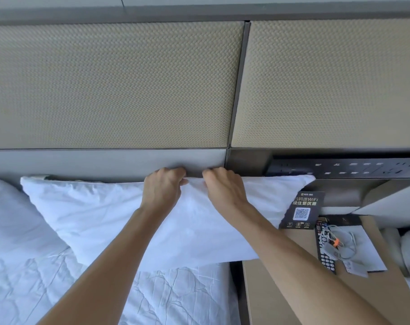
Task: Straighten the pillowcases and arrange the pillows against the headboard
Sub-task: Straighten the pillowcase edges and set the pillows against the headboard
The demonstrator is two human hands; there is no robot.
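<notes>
Both hands (164,188) (225,188) curled on pillow (101,214) edge

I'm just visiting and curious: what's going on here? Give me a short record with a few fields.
activity: a person is adjusting a white pillow at the head of a bed
left hand: grips the pillow's top edge, fingers curled over it
right hand: grips the same edge, close beside the left
pillow position: leaning against the headboard, its right end overhanging the nightstand
second pillow: at the left, partly out of view
on nightstand: remote control, cable, WiFi card
</notes>
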